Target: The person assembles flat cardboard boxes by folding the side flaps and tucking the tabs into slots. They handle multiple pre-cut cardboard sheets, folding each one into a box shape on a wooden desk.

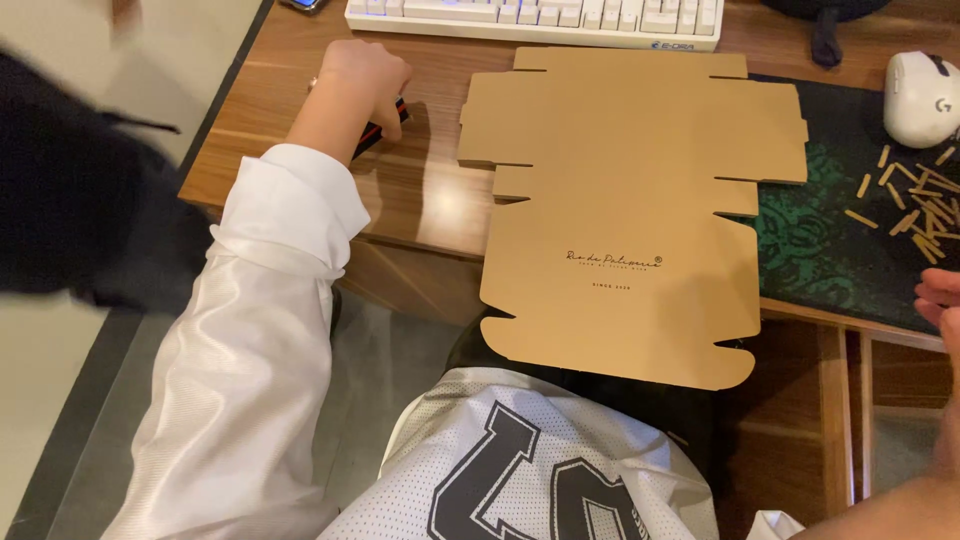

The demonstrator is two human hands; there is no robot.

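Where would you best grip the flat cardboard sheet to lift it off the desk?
Probably the near edge of the cardboard sheet, from the person's side: it overhangs the desk, so fingers can slip underneath, thumb on top.

On the bench (420, 200) lie one flat brown cardboard box blank (625, 210), one white keyboard (535, 20), one white mouse (920, 98), one dark green patterned mat (830, 250), one small black-and-red object (385, 128) under the left hand (362, 75), and a scatter of small wooden sticks (915, 205), too many to count.
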